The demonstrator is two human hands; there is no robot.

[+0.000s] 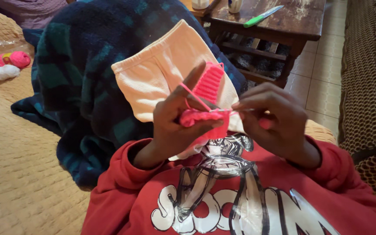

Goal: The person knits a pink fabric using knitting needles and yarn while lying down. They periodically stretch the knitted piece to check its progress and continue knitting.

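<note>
My left hand (175, 119) pinches a pink crocheted piece (205, 104), with a strand of pink yarn (193, 95) running over its raised forefinger. My right hand (273, 117) grips a thin crochet hook (225, 110) whose tip meets the top edge of the pink work. Both hands are raised in front of my chest, above a red printed sweatshirt (223, 204). Behind the work lies a folded cream knitted cloth (157, 74) on my lap.
A dark blue and green blanket (88, 78) covers my legs on a tan couch (14, 165). Pink and white yarn balls (9, 63) lie at the far left. A wooden table (283, 21) with a green-handled knife (262, 16) stands ahead, on a tiled floor.
</note>
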